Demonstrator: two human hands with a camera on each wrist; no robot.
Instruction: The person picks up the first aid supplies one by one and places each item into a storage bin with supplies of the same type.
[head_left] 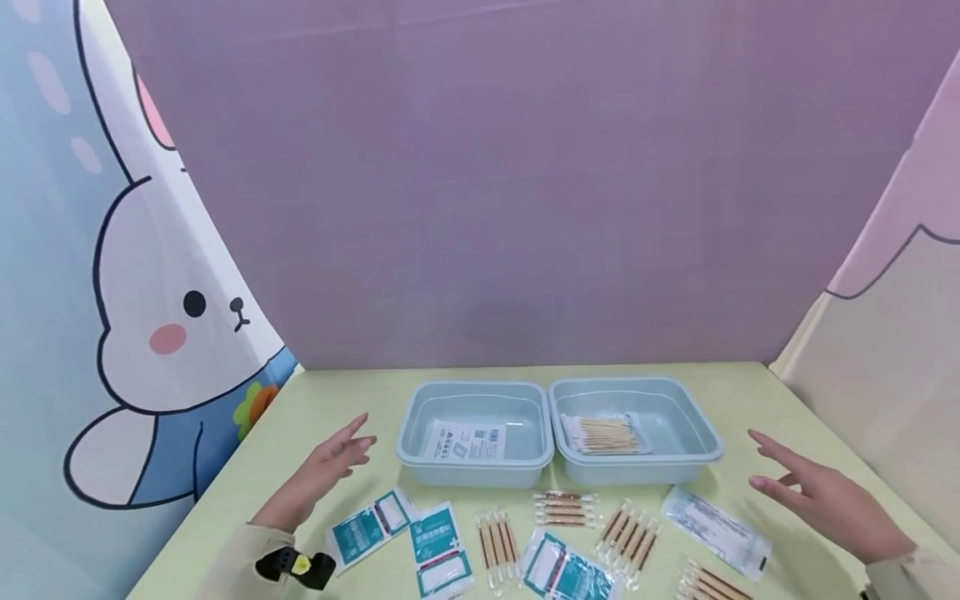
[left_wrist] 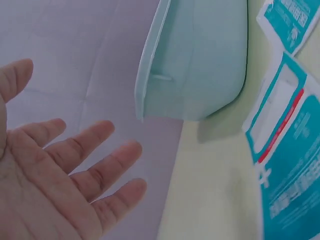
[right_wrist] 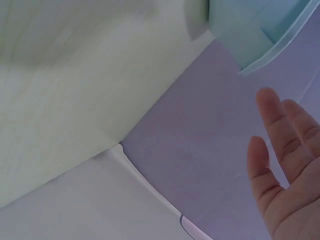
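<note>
My left hand [head_left: 322, 473] hovers over the table to the left of the left light-blue plastic tub [head_left: 476, 475], fingers spread and holding nothing. To the right of the right light-blue tub [head_left: 652, 472], my right hand [head_left: 836, 504] is also raised with its fingers extended and nothing held. Inside the left tub lies a white printed packet [head_left: 467, 442]. The right tub contains a clear pack of wooden cotton swabs [head_left: 606, 435]. Both wrist views show loose fingers, apart from the nearby tub [left_wrist: 210, 60].
Teal-and-white packets [head_left: 441, 542] lie in front of the tubs. Among them are several packs of brown-stemmed swabs [head_left: 497, 546]. A white-and-blue wrapped packet [head_left: 717, 532] lies near my right hand. A purple wall [head_left: 525, 183] rises behind the table.
</note>
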